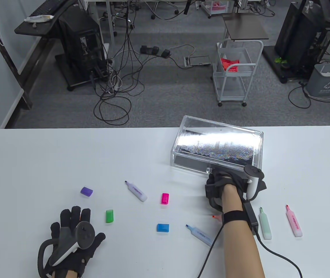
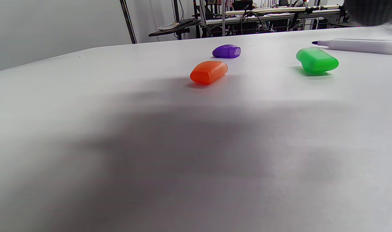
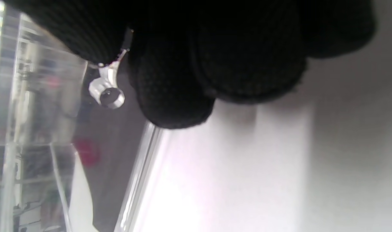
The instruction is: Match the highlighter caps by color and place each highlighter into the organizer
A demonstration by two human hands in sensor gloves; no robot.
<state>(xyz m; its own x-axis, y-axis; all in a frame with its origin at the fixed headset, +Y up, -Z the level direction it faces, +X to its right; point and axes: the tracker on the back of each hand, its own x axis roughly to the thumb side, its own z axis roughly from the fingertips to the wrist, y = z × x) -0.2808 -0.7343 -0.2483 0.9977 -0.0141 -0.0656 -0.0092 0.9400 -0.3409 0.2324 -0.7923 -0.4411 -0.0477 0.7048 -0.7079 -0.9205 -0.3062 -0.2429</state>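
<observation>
Left hand (image 1: 72,234) flat, fingers spread on table (image 1: 52,162); right hand (image 1: 228,185) pinching organizer (image 1: 217,144) knob (image 3: 107,93).

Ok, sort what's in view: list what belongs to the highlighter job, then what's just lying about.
Job:
- clear acrylic drawer organizer, right hand at its knob
- purple, blue, green, pink uncapped highlighters
- purple, green, pink, blue, orange loose caps

Lying about:
- white wire trolley
- grey bin
- floor cables
</observation>
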